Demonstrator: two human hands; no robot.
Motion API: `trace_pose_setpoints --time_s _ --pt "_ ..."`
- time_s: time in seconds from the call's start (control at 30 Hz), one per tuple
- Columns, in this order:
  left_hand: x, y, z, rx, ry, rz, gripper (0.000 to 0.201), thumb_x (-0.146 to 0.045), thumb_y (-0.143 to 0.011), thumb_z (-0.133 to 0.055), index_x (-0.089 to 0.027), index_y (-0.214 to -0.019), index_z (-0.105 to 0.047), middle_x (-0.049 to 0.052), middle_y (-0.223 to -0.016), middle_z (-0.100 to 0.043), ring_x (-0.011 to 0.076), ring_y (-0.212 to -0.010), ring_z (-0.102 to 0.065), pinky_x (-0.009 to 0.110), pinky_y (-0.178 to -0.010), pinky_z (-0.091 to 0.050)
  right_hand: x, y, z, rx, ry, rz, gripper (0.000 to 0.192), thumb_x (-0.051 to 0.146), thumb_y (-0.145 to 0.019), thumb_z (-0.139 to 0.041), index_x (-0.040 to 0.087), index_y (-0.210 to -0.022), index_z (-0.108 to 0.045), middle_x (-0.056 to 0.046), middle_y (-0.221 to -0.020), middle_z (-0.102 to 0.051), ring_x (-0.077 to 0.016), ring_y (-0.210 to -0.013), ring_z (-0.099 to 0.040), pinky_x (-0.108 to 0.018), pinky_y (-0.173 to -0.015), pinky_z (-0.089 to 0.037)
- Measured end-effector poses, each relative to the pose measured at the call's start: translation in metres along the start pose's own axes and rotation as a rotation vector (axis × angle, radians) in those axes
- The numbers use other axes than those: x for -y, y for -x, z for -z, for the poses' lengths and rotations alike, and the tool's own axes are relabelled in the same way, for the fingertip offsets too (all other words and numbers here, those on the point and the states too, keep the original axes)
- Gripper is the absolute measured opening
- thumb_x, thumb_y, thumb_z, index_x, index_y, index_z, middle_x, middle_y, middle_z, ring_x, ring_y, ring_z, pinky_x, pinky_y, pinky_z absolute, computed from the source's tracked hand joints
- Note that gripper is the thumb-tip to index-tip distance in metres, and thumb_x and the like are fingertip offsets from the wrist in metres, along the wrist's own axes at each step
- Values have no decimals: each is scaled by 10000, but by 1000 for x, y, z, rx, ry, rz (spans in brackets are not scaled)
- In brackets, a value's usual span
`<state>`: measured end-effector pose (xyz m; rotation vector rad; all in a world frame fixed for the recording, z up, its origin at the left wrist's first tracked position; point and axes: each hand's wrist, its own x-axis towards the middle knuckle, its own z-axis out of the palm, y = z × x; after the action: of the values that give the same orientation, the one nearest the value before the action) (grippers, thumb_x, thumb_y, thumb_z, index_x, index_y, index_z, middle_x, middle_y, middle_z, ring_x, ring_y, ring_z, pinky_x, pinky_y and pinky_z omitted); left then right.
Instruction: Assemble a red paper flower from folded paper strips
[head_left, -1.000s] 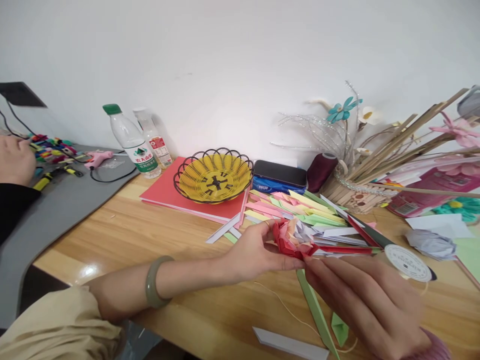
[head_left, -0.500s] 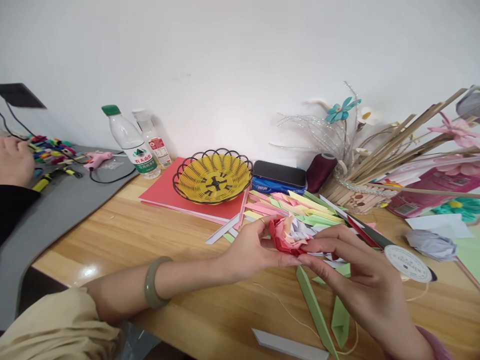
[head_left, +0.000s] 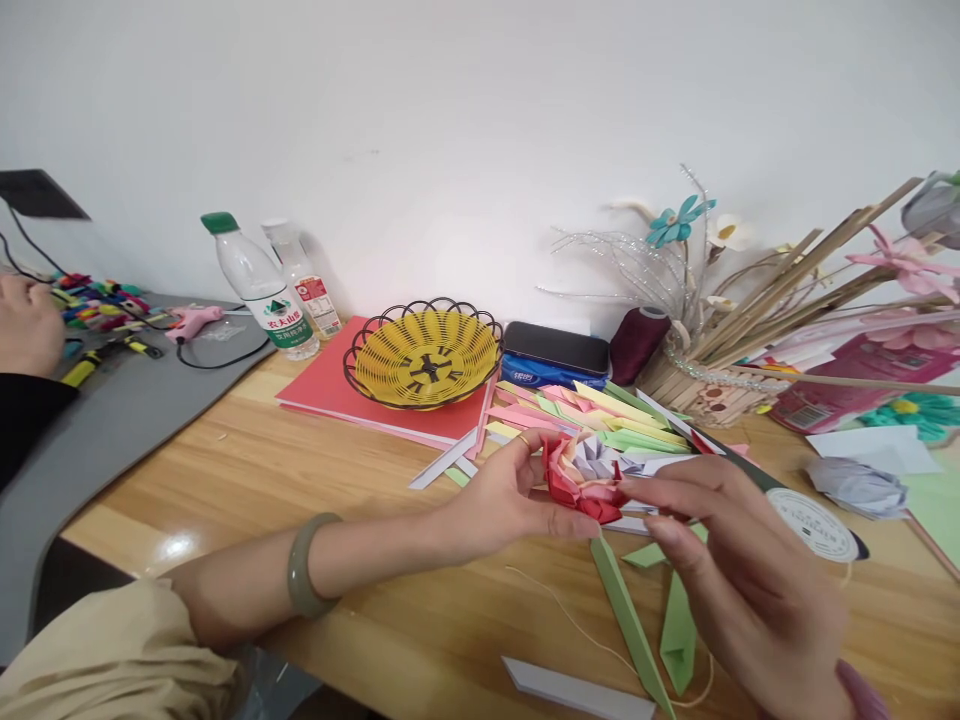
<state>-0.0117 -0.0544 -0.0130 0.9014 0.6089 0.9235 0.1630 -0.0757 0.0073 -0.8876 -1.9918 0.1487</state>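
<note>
A folded-paper flower [head_left: 589, 475], red outside with pale pink and white inner petals, is gripped by my left hand [head_left: 506, 490], its thumb along the near side. My right hand [head_left: 750, 570] is at the flower's right edge, a fingertip at a red petal and the thumb apart from it. Below the hands lie a long green folded paper strip [head_left: 628, 620], a shorter green piece [head_left: 678, 635] and a white strip [head_left: 574, 688]. Behind the flower is a pile of coloured folded strips [head_left: 600, 415].
A yellow woven basket [head_left: 429, 350] sits on red paper [head_left: 315, 385]. Two bottles, one green-capped [head_left: 262, 300], stand by the wall. At right are a stick vase [head_left: 705, 390] with craft flowers and a maroon thread spool [head_left: 637, 340]. Another person's hand [head_left: 30, 325] is at far left.
My right hand has shifted right and its thumb has come off the flower's lower edge. The flower is turned slightly in my left hand, which stays in place.
</note>
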Motion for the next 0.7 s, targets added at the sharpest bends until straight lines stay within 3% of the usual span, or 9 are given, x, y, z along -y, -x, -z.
trace_pose_setpoints --time_s 0.17,0.3,0.57,0.7 --pt "-7 0 -1 -16 43 59 513 -162 -453 -819 -151 -892 -556 33 -872 -649 152 -845 -606 272 -802 -425 -7 2 -1 -54 5 14 242 80 -780 -551 236 -963 -574 -29 -845 -551 -164 -779 -531 -298 -663 -440" --pt "-5 0 -1 -53 117 76 625 -155 -428 -829 -173 -969 -516 8 -819 -644 121 -776 -595 265 -759 -425 -9 3 -3 -56 28 70 273 65 -752 -590 213 -981 -575 -30 -859 -554 -160 -796 -533 -292 -683 -445" --pt "-2 -2 3 -62 127 50 626 -171 -430 -830 -188 -985 -542 -13 -803 -644 102 -767 -588 252 -759 -419 -4 -4 -1 -56 37 76 202 51 -747 -592 191 -893 -585 -31 -803 -569 -154 -755 -545 -293 -636 -443" --pt "-3 -1 2 -69 122 91 601 -209 -422 -835 -168 -961 -572 9 -817 -654 109 -759 -589 261 -767 -417 -2 0 3 -66 173 256 203 49 -699 -645 171 -854 -596 -34 -745 -593 -150 -687 -547 -296 -601 -444"
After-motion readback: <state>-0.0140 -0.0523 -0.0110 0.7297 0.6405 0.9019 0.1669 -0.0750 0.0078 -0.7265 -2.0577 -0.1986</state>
